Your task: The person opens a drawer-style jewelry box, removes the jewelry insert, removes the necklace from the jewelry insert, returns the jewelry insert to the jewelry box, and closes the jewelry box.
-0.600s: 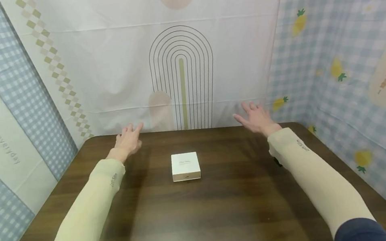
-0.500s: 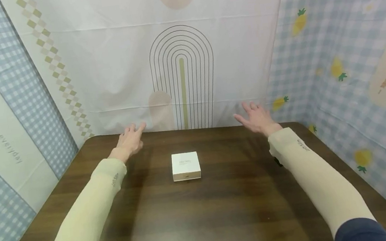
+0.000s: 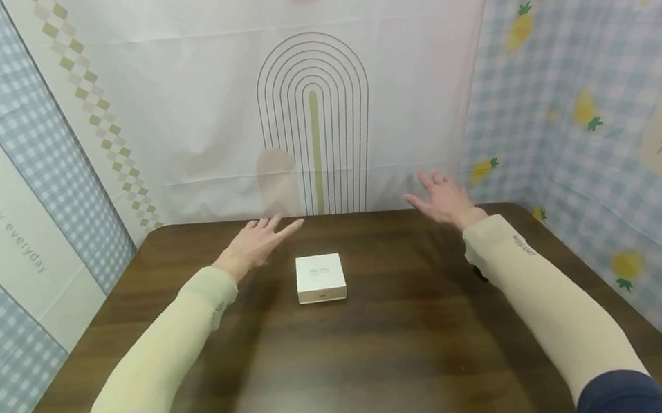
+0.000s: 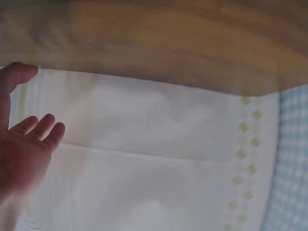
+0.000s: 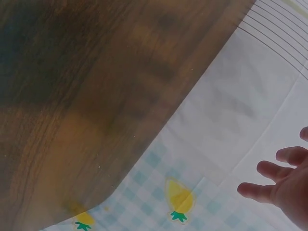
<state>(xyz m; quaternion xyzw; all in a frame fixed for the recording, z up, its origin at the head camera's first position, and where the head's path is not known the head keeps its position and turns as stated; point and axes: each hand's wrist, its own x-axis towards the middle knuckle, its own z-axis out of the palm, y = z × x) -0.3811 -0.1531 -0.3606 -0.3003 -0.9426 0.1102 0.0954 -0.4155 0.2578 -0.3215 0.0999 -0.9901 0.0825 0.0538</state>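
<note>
A small square white box (image 3: pixel 320 275) with faint lettering on its lid and a little mark on its front side lies on the dark wooden table (image 3: pixel 352 364). Behind and to the left of it, my left hand (image 3: pixel 253 246) is held over the table with fingers spread, holding nothing. The left wrist view shows the same left hand (image 4: pixel 24 154) with its palm bare. Over the far right part of the table my right hand (image 3: pixel 444 200) hovers, fingers apart and nothing in them. In the right wrist view, part of the right hand (image 5: pixel 284 183) shows at the edge.
A white cloth with printed arches (image 3: pixel 199 112) hangs along the table's far edge. Blue checked cloths hang at the left (image 3: pixel 45 132) and at the right (image 3: pixel 575 56), the right one printed with yellow pineapples. Both forearms wear pale sleeves.
My left hand has moved to the right, closer to the box, and its fingers point more to the right. The right hand stays almost in place. The head view has tipped slightly down.
</note>
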